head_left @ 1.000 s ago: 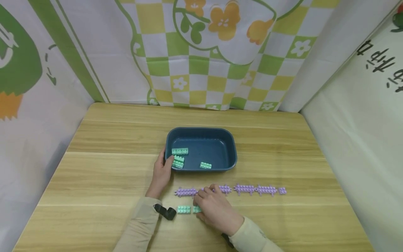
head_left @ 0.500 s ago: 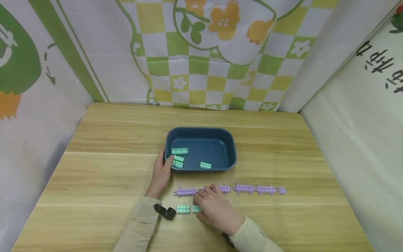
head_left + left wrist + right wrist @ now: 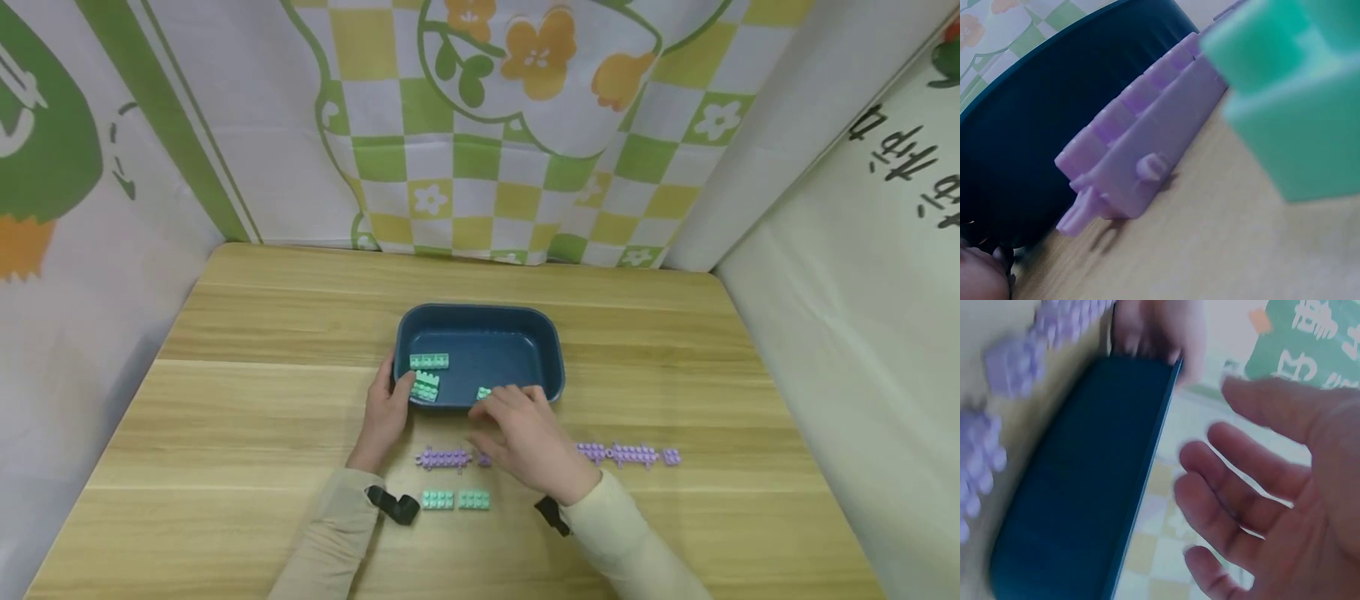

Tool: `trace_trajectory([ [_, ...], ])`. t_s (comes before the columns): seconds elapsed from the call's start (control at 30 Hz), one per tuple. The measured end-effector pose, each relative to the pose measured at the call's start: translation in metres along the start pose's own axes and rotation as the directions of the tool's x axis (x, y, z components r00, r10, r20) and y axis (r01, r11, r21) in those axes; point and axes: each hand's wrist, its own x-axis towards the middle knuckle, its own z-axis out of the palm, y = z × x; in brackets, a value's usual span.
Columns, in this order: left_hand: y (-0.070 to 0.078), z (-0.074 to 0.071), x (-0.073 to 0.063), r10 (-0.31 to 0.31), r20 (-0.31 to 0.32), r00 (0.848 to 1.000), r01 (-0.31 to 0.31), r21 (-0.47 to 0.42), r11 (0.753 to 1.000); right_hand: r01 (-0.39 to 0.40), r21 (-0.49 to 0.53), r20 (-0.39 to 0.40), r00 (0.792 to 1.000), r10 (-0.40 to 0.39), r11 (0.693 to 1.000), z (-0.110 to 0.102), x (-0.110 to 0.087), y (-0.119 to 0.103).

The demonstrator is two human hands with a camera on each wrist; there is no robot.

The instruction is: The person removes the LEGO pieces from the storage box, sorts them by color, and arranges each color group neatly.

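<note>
A dark blue bin (image 3: 495, 354) stands mid-table in the head view. My left hand (image 3: 384, 421) grips its left front corner, thumb over the rim. Inside lie several mint green bricks, one of them long (image 3: 429, 362). My right hand (image 3: 528, 437) hovers at the bin's front rim, partly covering a green brick (image 3: 483, 392) in it. The right wrist view shows this hand (image 3: 1266, 481) with fingers apart and nothing between them. Two green bricks (image 3: 438, 500) (image 3: 474, 500) sit side by side on the table. Behind them runs a row of purple bricks (image 3: 444, 458), partly hidden by my right hand.
A small purple brick (image 3: 671, 457) ends the row on the right. The wooden table (image 3: 285, 333) meets a patterned curtain (image 3: 495, 167) at the back. White printed sheets flank both sides. Each wrist carries a black camera (image 3: 393, 505).
My right hand has let go of the second green brick in the front row and moved forward to the bin's front rim. My left hand has stayed on the bin.
</note>
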Motion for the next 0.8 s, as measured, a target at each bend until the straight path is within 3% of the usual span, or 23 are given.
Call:
trace_trajectory([
  [0.1,0.0,-0.001,0.001,-0.01,-0.002,1.0,0.01,0.004,1.0,-0.077,0.037,-0.062,0.995,0.079,0.996,0.001,0.014,0.013],
  [0.23,0.001,0.0,0.0,-0.013,-0.005,1.0,0.013,0.008,1.0,-0.183,0.054,-0.05,0.981,0.186,0.982,0.001,0.028,0.03],
  [0.4,0.0,0.0,0.0,-0.012,-0.011,1.0,0.012,0.017,1.0,-0.283,0.058,0.084,0.957,0.278,0.957,-0.003,0.04,0.052],
  [0.57,-0.001,0.001,0.0,-0.002,-0.012,1.0,0.002,0.013,1.0,-0.33,0.065,0.249,0.919,0.305,0.942,-0.004,0.048,0.069],
  [0.8,0.0,0.0,0.0,-0.009,-0.018,1.0,0.01,0.02,1.0,-0.402,0.052,0.345,0.866,0.361,0.914,0.005,0.057,0.08],
])
